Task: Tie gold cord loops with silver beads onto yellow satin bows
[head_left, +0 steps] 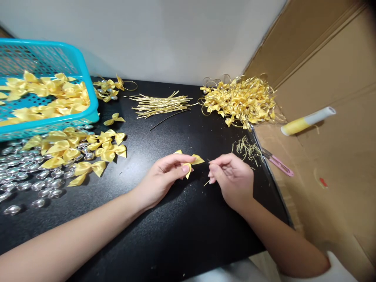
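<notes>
Between thumb and fingers, my left hand pinches a yellow ribbon bow just above the black table. Close by on the right, my right hand is closed on a thin gold cord; its lower end pokes out under the fingertips and the rest is hidden. A small gap separates the two hands. Ahead of them lies a bundle of cut gold cords, with one darker strand apart from it. Several loose yellow bows lie to the left.
A turquoise basket of bows stands at the left, with silver beads before it. Looped bows are heaped at back right. Cord scraps and a pink-handled cutter sit at the right edge. A tube lies on cardboard.
</notes>
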Available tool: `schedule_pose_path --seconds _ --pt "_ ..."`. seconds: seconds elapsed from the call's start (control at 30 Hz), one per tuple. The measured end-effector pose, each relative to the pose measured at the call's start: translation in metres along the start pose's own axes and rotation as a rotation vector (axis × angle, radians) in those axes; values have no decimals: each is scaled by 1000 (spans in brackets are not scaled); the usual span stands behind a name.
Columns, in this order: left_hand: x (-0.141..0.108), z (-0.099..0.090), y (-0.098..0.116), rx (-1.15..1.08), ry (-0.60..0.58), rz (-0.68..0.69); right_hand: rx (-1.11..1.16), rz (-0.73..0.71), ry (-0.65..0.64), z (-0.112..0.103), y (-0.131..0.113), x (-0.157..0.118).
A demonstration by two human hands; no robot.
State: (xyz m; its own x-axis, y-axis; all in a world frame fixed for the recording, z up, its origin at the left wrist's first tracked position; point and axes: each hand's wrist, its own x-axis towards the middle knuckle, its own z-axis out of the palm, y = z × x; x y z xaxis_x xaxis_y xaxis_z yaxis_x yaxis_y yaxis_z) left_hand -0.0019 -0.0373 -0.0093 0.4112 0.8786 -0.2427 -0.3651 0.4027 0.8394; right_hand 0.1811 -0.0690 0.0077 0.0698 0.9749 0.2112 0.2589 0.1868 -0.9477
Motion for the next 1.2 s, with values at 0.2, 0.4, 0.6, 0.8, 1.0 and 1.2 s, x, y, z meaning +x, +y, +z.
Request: schedule_pose_path --seconds 0.2,0.4,0.6,0.8,1.0,1.2 --pt "0 0 2 -114 -26 -163 -222 -220 -185 1 -4 -2" --pt "-3 6 0 -212 -150 -243 -136 -272 -221 6 -2 0" --pt "-1 9 -1 -231 -95 -228 -85 -263 -175 6 0 0" --pt "0 5 -1 -266 -52 -274 -174 -232 -189 1 5 -1" --pt "1 3 3 -435 -54 -358 -244 -290 -317 0 0 3" --pt "1 7 6 -450 -27 -363 -295 -330 -378 0 0 5"
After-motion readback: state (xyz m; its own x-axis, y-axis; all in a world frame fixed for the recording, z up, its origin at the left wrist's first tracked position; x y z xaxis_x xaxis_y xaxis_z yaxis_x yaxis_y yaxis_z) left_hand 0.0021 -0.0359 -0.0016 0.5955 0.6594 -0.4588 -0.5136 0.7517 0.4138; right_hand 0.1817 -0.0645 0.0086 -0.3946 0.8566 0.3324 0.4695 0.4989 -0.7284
